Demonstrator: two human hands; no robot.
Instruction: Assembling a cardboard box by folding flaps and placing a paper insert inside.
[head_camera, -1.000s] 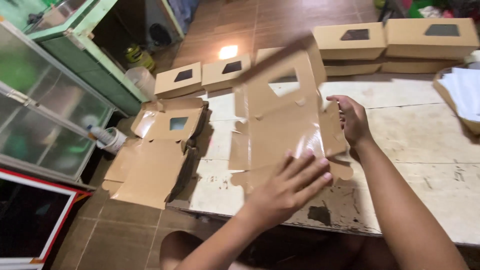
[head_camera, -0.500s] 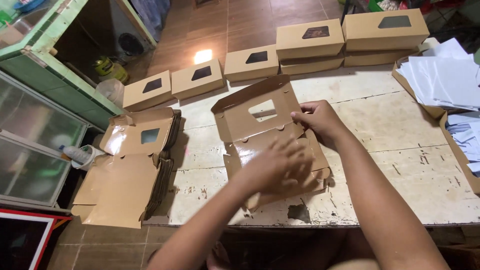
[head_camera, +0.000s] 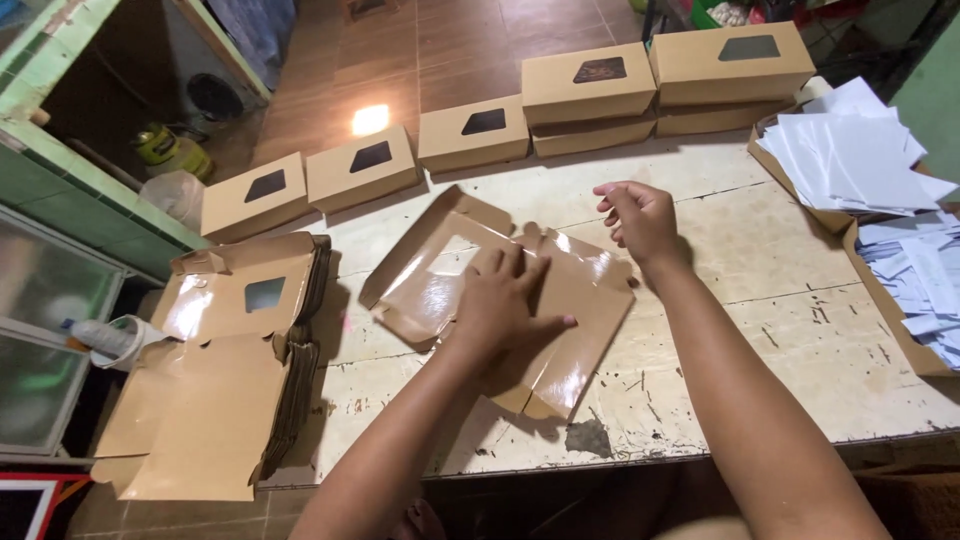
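Left hand (head_camera: 505, 305): palm down, fingers spread flat, pressing downward; forearm extends in from the lower frame edge.
Right hand (head_camera: 637, 218): raised, fingers loosely curled, holding nothing; forearm runs diagonally from lower right.

Even overhead light, sharp focus, bright glare spot on floor (head_camera: 370, 119), soft shadows under stacked flat boxes (head_camera: 300, 350), slight wide-angle edge distortion.

Brown cardboard box blank (head_camera: 560, 320) with glossy inner face, matt cardboard boxes (head_camera: 588, 84), worn chipped tabletop (head_camera: 800, 320)
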